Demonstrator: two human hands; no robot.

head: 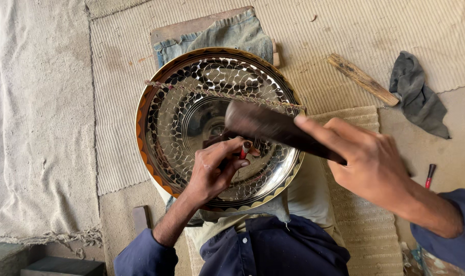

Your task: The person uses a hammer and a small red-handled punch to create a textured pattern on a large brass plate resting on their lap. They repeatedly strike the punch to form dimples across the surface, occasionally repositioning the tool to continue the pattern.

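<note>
Red-tipped chisel [244, 149] upright (hammer [278, 130] slanted)

Dark blue long-sleeved shirt [273, 248]

- Round metal plate [191, 102], shiny, scale-like engraved pattern, orange-and-dark rim; rests on folded denim cloth [237, 33] over ribbed mat [396, 25].
- Left hand [214, 171] on plate at its 5 o'clock, fingers pinching small red-tipped tool [244, 149] against the surface.
- Right hand [370, 161] at plate's 3 o'clock, gripping dark flat bar [273, 128]; bar motion-blurred, above the tool.
- Wooden stick [362, 79] and grey rag [416, 94] at 2 o'clock, just beside each other.
</note>
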